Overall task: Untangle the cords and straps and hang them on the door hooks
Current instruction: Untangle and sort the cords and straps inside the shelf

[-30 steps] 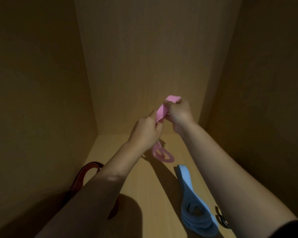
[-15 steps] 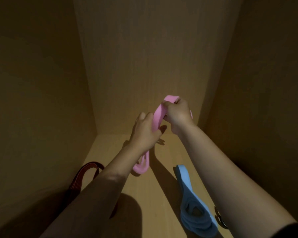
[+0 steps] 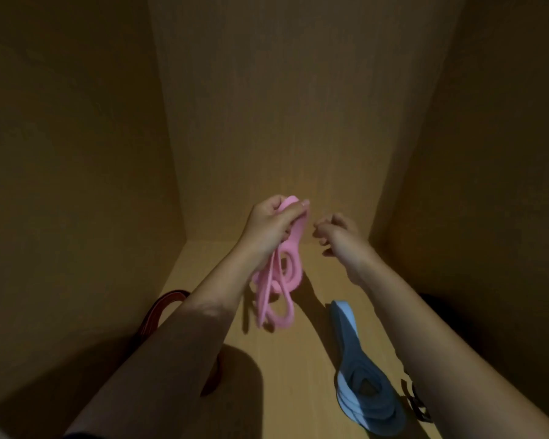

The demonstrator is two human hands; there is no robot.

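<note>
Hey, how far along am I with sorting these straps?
Nothing looks hung yet; no hooks are in view. In hand: your left hand grips the pink strap, its loops dangling, while the right hand beside it holds nothing. Still to do: the blue strap and the reddish-brown strap lie on the cabinet floor.

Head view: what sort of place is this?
Probably the inside of a wooden wardrobe or cabinet: a wood-grain back panel, side walls close on both sides, and a shelf floor where a blue strap and a brown strap lie.
</note>
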